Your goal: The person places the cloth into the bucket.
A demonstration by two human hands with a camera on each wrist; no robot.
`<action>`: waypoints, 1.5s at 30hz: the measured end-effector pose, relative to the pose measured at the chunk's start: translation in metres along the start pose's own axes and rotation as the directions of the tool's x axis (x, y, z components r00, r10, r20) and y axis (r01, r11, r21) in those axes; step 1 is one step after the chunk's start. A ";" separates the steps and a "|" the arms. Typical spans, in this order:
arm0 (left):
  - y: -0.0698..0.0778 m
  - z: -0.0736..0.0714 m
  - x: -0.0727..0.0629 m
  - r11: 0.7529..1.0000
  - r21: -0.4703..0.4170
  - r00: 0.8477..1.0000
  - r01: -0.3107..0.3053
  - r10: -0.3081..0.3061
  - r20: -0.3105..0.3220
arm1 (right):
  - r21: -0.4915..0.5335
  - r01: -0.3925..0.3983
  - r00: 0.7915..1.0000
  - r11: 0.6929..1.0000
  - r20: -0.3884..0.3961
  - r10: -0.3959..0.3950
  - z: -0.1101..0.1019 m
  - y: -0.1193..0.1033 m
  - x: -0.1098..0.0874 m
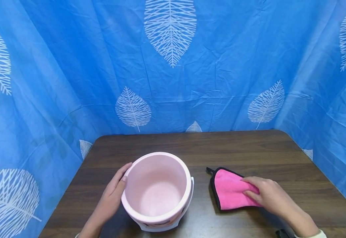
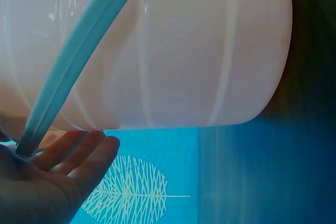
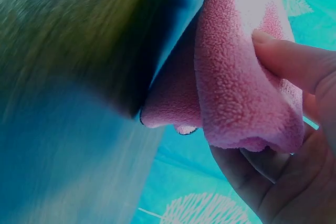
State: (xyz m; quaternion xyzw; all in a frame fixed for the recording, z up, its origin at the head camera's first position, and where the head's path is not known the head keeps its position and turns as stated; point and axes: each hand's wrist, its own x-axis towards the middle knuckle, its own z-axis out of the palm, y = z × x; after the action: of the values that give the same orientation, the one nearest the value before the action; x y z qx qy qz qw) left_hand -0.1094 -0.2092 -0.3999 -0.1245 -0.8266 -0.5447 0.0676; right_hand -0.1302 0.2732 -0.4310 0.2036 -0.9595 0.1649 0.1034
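Observation:
A pale pink bucket (image 1: 156,185) stands upright on the table, its open top facing up and its inside bare. My left hand (image 1: 110,195) rests against the bucket's left side near the rim, fingers fairly straight. In the left wrist view, the left fingers (image 2: 86,156) lie along the bucket wall (image 2: 184,51) beside the bucket's handle (image 2: 79,56). To the right, a folded pink cloth (image 1: 229,190) with black edging and a hanging loop lies on the table. My right hand (image 1: 271,195) pinches its right end. In the right wrist view, thumb and fingers grip the fuzzy cloth (image 3: 236,77).
The dark wooden table (image 1: 220,145) has rounded far corners. Blue curtains (image 1: 214,66) with white leaf prints hang around its back and sides. A small black object (image 1: 283,233) shows at the bottom edge beside the right wrist.

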 end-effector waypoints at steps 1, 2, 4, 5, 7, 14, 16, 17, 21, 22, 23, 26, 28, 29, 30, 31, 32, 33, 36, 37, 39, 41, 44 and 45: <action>0.000 0.000 0.000 1.000 -0.002 1.000 0.001 -0.001 -0.001 | 0.001 0.002 1.000 1.000 -0.009 -0.002 0.000 0.000 0.000; 0.000 0.000 0.000 1.000 -0.003 1.000 0.002 -0.002 -0.002 | 0.002 0.006 1.000 1.000 -0.016 -0.006 0.000 -0.001 0.000; 0.000 0.000 0.000 1.000 -0.007 1.000 0.003 -0.003 -0.004 | 0.003 0.013 1.000 1.000 -0.029 -0.013 -0.001 -0.001 0.000; 0.000 0.001 0.000 1.000 -0.009 1.000 0.003 -0.003 -0.004 | 0.003 0.017 0.999 1.000 -0.035 -0.017 -0.001 -0.001 0.000; 0.000 0.001 0.001 1.000 -0.013 1.000 0.004 -0.004 -0.004 | 0.002 0.023 0.999 1.000 -0.047 -0.023 -0.001 -0.001 0.001; 0.000 0.001 0.000 1.000 -0.027 1.000 0.006 -0.006 -0.006 | -0.007 0.028 0.997 1.000 -0.078 -0.029 -0.004 -0.003 0.002; 0.000 0.001 0.000 1.000 -0.024 1.000 0.006 -0.006 -0.007 | -0.007 0.029 0.996 1.000 -0.082 -0.029 -0.005 -0.003 0.002; 0.000 0.001 0.000 1.000 -0.022 1.000 0.007 -0.007 -0.008 | -0.007 0.028 0.996 1.000 -0.083 -0.029 -0.005 -0.003 0.002; 0.001 0.001 0.001 1.000 -0.009 1.000 0.016 -0.016 -0.008 | -0.011 0.033 0.995 0.999 -0.096 -0.034 -0.007 -0.004 0.002; 0.001 0.001 0.001 1.000 -0.007 1.000 0.019 -0.019 -0.007 | -0.012 0.036 0.994 0.999 -0.100 -0.037 -0.007 -0.004 0.002; 0.001 0.001 0.001 1.000 -0.006 1.000 0.024 -0.024 -0.006 | -0.013 0.038 0.994 0.999 -0.103 -0.040 -0.008 -0.004 0.002; 0.002 0.001 0.001 0.999 -0.007 0.999 0.037 -0.037 -0.003 | -0.006 0.031 0.994 1.000 -0.101 -0.031 -0.010 -0.006 0.003; 0.002 0.001 0.001 0.999 -0.009 0.999 0.045 -0.045 0.000 | 0.006 0.014 0.996 1.000 -0.087 -0.013 -0.012 -0.007 0.003; 0.002 0.001 0.001 0.999 -0.009 0.999 0.049 -0.049 0.001 | 0.011 0.006 0.997 1.000 -0.082 -0.005 -0.013 -0.007 0.003; 0.002 0.001 0.001 0.999 -0.010 0.999 0.050 -0.050 0.001 | 0.016 -0.002 0.997 1.000 -0.078 0.003 -0.013 -0.008 0.003; 0.002 0.001 0.001 0.999 -0.010 0.999 0.052 -0.052 0.001 | 0.021 -0.009 0.997 1.000 -0.073 0.011 -0.014 -0.008 0.003; 0.002 0.002 0.001 0.999 -0.008 0.999 0.053 -0.053 0.000 | 0.026 -0.016 0.998 1.000 -0.068 0.018 -0.015 -0.008 0.003; 0.002 0.002 0.001 0.998 -0.007 0.998 0.057 -0.057 -0.001 | 0.029 -0.020 0.998 0.999 -0.065 0.022 -0.015 -0.009 0.003; 0.002 0.002 0.000 0.998 -0.003 0.998 0.062 -0.062 -0.009 | 0.035 -0.028 0.998 0.999 -0.062 0.031 -0.016 -0.009 0.004; 0.002 0.002 0.000 0.998 -0.002 0.998 0.062 -0.062 -0.012 | 0.037 -0.031 0.998 0.999 -0.061 0.033 -0.017 -0.010 0.004; 0.002 0.002 0.000 0.998 0.000 0.998 0.063 -0.063 -0.015 | 0.040 -0.032 0.997 0.999 -0.063 0.035 -0.017 -0.010 0.004; 0.003 0.002 0.000 0.998 0.000 0.998 0.060 -0.060 -0.016 | 0.041 -0.029 0.997 0.999 -0.069 0.032 -0.018 -0.011 0.004; 0.003 0.002 0.000 0.999 0.004 0.998 0.054 -0.054 -0.017 | 0.036 -0.019 0.996 0.999 -0.084 0.022 -0.019 -0.011 0.005; 0.002 0.002 0.000 0.999 0.006 0.999 0.051 -0.051 -0.018 | 0.035 -0.016 0.996 0.999 -0.087 0.019 -0.020 -0.011 0.005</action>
State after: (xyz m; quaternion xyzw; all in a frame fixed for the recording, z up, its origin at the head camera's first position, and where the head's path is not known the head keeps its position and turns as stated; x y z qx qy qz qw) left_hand -0.1087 -0.2061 -0.3987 -0.0985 -0.8306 -0.5446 0.0615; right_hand -0.1272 0.2692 -0.4084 0.1896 -0.9529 0.1907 0.1402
